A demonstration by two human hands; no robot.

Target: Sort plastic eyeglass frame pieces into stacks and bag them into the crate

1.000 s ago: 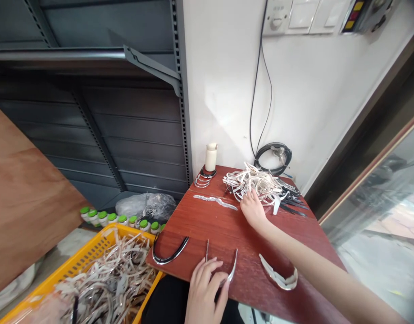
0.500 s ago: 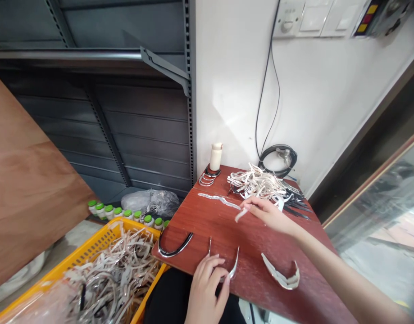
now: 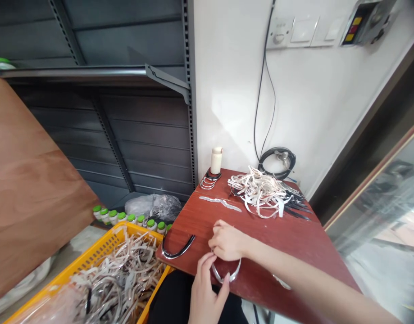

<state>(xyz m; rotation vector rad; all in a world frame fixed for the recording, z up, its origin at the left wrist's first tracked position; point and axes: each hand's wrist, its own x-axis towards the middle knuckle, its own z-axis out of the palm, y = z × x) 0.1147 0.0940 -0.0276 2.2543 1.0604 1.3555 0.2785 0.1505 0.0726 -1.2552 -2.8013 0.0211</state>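
A thin silver headband point(image 3: 227, 275) curves on the near edge of the red-brown table point(image 3: 288, 238). My left hand point(image 3: 205, 290) pinches its left end from below. My right hand point(image 3: 227, 241) is curled shut just above the same end, touching the left fingers. The white strip it carried is hidden inside it. A heap of white strips point(image 3: 259, 189) lies at the back of the table, with black strips point(image 3: 296, 202) beside it on the right.
A black headband point(image 3: 178, 249) lies left of my hands, and a long white strip point(image 3: 220, 202) farther back. A white bottle point(image 3: 216, 159) and metal rings point(image 3: 207, 182) stand by the wall. Left below are a yellow crate point(image 3: 102, 245) of strips and green-capped bottles point(image 3: 125, 217).
My right hand took a white strip from the heap and brought it back to the silver headband. My left hand stayed on the headband's end. The camera tilted slightly.
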